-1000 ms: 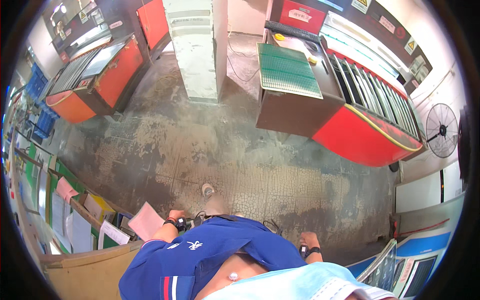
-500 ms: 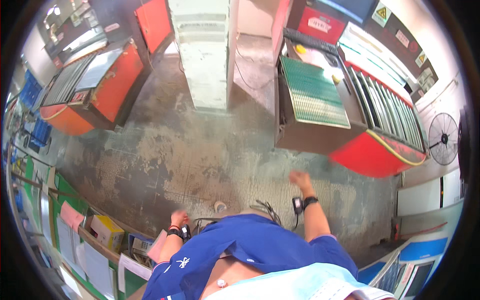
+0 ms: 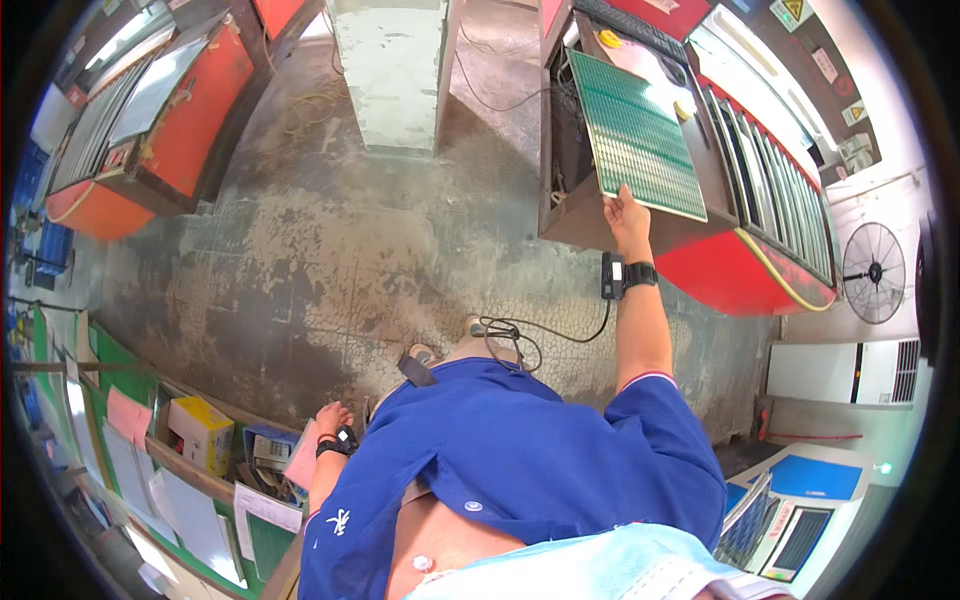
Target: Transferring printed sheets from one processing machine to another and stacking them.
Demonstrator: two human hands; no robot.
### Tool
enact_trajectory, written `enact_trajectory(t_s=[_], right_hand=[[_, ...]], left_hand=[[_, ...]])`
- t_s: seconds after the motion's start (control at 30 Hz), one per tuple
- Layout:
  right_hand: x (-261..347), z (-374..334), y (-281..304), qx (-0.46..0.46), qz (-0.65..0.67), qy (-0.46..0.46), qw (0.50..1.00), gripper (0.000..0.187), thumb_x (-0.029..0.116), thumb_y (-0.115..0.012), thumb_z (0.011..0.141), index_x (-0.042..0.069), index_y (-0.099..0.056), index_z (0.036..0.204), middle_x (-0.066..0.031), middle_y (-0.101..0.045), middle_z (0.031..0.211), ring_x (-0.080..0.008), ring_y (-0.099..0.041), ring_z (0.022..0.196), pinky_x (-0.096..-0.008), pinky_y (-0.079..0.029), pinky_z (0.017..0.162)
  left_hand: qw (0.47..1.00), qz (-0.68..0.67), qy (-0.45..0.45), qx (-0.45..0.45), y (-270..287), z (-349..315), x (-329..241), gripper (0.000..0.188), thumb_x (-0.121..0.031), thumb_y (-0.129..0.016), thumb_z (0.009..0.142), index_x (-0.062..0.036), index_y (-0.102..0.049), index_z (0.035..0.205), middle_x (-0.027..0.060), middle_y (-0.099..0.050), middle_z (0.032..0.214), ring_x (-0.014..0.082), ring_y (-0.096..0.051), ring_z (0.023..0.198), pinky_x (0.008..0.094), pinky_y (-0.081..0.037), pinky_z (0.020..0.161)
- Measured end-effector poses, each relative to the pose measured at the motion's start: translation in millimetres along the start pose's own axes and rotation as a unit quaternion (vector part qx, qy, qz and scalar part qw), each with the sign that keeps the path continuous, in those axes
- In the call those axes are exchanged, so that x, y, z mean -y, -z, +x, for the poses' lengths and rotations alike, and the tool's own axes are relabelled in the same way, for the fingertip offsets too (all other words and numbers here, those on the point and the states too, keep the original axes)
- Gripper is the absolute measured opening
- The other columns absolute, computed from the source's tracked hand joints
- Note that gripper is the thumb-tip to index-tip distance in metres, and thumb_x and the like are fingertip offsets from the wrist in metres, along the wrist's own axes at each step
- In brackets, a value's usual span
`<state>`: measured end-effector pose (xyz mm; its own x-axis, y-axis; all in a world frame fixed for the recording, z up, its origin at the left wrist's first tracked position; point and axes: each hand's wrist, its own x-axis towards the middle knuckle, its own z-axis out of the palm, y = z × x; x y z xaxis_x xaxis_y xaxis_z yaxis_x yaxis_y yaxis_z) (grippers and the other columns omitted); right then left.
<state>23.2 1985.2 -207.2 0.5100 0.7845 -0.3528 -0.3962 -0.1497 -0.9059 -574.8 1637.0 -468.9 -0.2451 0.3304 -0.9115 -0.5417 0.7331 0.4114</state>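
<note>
My right hand point(image 3: 627, 217) reaches forward and is closed on the near left corner of a green circuit board panel point(image 3: 645, 140), its thumb on top. The panel is flat, with rows of small repeated patterns and a pale border. It lies tilted on a dark brown machine table point(image 3: 720, 200), its left edge overhanging an open recess. My left hand point(image 3: 333, 418) hangs low beside my body, holding nothing, its fingers loosely apart. Each wrist wears a black strap with a small device; a cable runs from the right one point(image 3: 614, 276).
Beside the panel stands a rack of upright panels point(image 3: 765, 170) above a red machine side. A wall fan point(image 3: 875, 272) is at the right. A white pillar point(image 3: 392, 80) rises ahead, with another orange machine point(image 3: 190, 120) at left. Papers and a yellow box point(image 3: 202, 432) line the near-left shelf.
My right hand has moved forward from above the floor and taken hold of the panel's near edge. I have come closer to the machine. My left hand stays low.
</note>
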Motion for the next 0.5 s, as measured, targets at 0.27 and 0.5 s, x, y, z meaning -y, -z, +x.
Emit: enact_trajectory(t_s=[0.27,0.5], right_hand=[[-2,0,-2,-0.045,-0.002,0.017,0.999,0.033,0.04,-0.047,0.089,0.008,-0.053,0.081,-0.0036,-0.056,0.065,-0.0096,-0.047,0.047,-0.0243,-0.041,0.043],[-5,3,3,-0.043,0.0,0.018,0.999,0.037,0.044,-0.049,0.088,0.008,-0.051,0.079,-0.0057,-0.056,0.064,-0.0105,-0.046,0.047,-0.0258,-0.041,0.045]], left_hand=[[0.999,-0.041,0.017,0.01,-16,11,-15,0.026,-0.013,-0.053,0.085,-0.0003,-0.049,0.107,0.0162,-0.058,0.077,0.0259,-0.058,0.057,0.0373,-0.049,0.049],[0.995,0.076,-0.062,-0.003,-57,13,-42,0.023,-0.013,-0.053,0.084,0.0003,-0.051,0.104,0.0154,-0.059,0.078,0.0252,-0.058,0.058,0.036,-0.049,0.049]])
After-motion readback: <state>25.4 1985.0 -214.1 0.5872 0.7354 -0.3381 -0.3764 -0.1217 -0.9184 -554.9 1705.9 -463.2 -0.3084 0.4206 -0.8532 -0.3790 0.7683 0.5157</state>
